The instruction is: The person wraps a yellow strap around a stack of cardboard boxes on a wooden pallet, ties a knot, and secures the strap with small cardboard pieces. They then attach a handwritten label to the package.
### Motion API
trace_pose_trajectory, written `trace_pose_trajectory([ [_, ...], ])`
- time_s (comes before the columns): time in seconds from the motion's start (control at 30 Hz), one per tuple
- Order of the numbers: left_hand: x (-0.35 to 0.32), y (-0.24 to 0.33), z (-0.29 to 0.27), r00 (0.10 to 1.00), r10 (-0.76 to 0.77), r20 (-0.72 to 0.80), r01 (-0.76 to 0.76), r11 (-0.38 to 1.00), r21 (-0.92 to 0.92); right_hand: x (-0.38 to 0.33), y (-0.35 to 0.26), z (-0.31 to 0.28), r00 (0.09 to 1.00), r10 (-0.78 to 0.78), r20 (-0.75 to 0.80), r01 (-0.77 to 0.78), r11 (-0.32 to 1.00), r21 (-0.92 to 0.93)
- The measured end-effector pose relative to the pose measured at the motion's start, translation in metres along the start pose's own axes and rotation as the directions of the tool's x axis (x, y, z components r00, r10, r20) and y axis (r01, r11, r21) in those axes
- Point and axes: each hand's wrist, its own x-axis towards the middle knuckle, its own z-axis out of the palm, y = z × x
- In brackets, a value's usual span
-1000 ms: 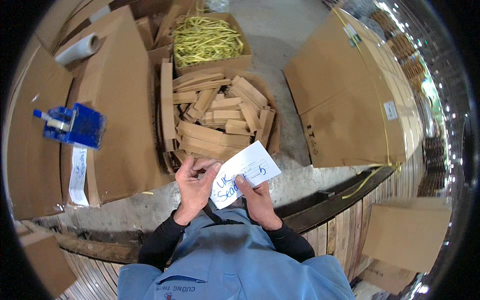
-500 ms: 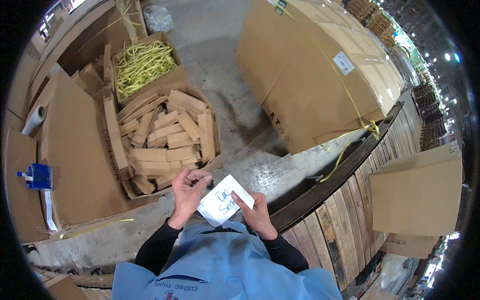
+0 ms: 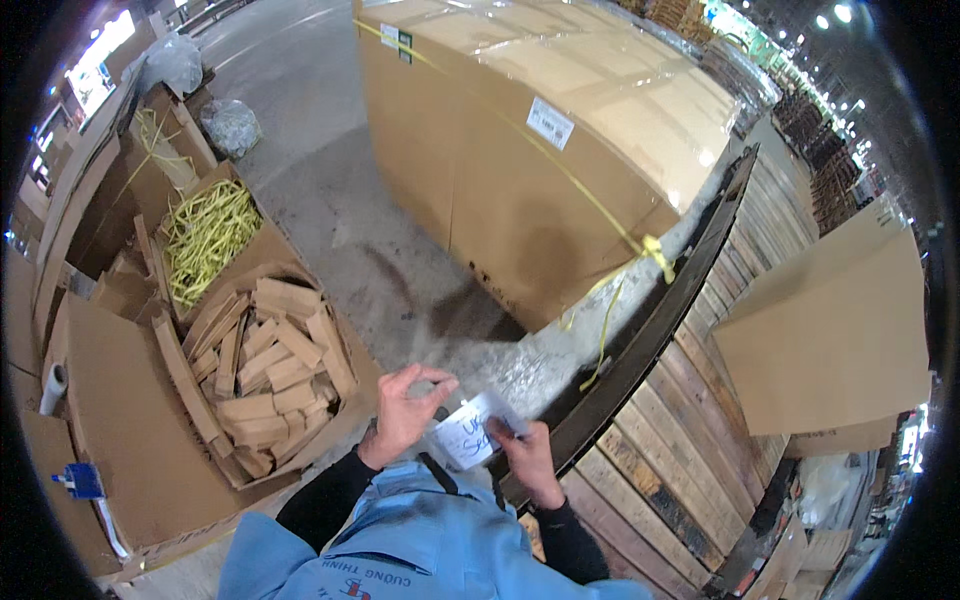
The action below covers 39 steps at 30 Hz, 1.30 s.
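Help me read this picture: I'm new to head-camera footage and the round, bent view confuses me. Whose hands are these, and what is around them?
There is no machine here. A person wears a wide fisheye camera on the head, looking down, so straight edges curve near the rim. The blue sleeves at the bottom are their own arms. The left hand and right hand together hold a small white paper slip with handwriting on it. On the concrete floor to the left stands an open box of cardboard pieces, and behind it a box of yellow strapping. Ahead is a large strapped carton. To the right lies a wooden pallet.
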Motion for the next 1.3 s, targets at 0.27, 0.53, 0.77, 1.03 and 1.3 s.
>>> trace_pose_trajectory([
  [0.27,0.085,-0.061,0.033,0.991,-0.131,0.024,0.133,0.960,-0.247,0.093,0.005,0.001,0.988,0.153,0.017,-0.154,0.979,0.135],
  [0.53,0.239,-0.150,-0.025,0.949,-0.315,-0.031,0.267,0.849,-0.457,0.295,-0.054,0.063,0.961,0.149,0.234,-0.139,0.989,-0.060],
  [0.77,0.355,-0.199,-0.145,0.867,-0.381,-0.321,0.179,0.840,-0.512,0.466,-0.135,0.176,0.833,0.051,0.550,0.069,0.978,-0.195],
  [1.03,0.438,-0.257,-0.238,0.698,-0.398,-0.595,0.113,0.882,-0.458,0.601,-0.165,0.309,0.616,0.180,0.767,-0.106,0.984,-0.146],
  [1.3,0.578,-0.357,-0.320,0.597,-0.480,-0.643,0.272,0.875,-0.401,0.791,-0.199,0.427,0.477,0.275,0.834,-0.120,0.961,-0.248],
])
